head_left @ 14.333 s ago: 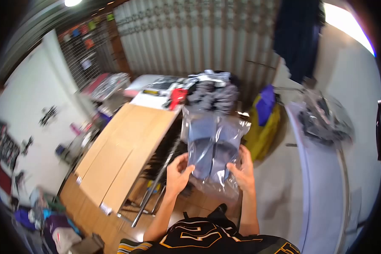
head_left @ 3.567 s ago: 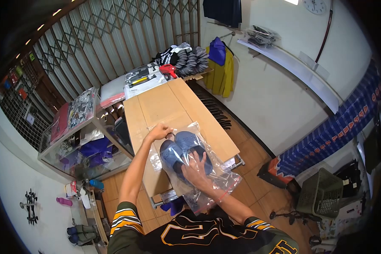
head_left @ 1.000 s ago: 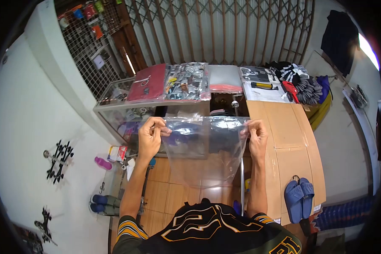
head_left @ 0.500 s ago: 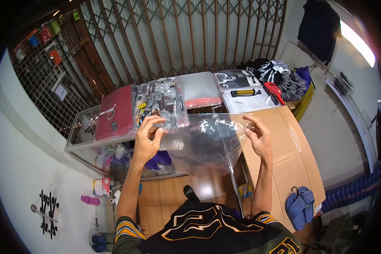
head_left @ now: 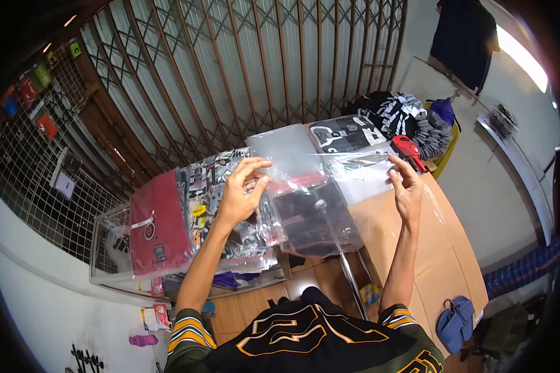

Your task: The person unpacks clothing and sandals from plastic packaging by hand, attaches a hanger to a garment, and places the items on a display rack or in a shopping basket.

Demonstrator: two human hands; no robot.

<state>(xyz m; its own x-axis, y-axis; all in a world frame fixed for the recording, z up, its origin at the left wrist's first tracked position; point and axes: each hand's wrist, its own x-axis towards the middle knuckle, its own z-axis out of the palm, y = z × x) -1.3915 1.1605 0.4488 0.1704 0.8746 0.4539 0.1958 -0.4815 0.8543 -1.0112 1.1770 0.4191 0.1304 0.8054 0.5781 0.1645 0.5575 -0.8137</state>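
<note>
A clear plastic bag [head_left: 317, 221] is stretched between my two hands, its top edge running nearly level. My left hand [head_left: 244, 189] pinches the bag's upper left corner between thumb and fingers. At the upper right corner, my right hand [head_left: 407, 189] grips it the same way. Through the film I see dark shapes and the floor edge. Behind the bag lies a stack of clear plastic bags [head_left: 280, 142]. Left of it are a multicolour printed item in plastic [head_left: 199, 186] and a dark red item in plastic [head_left: 160, 221].
A brown board-topped table [head_left: 445, 242] stands at right, with blue slippers [head_left: 455, 323] near its front. At the back lie a packed black-and-white item [head_left: 342, 133], a red tool [head_left: 408, 149] and striped cloth [head_left: 410, 115]. A folding metal gate [head_left: 249, 68] spans the background.
My right hand has moved rightward and slightly up, and the left hand a little right and up. The bag is carried along, now over the packed goods and white sheet. The camera view has shifted.
</note>
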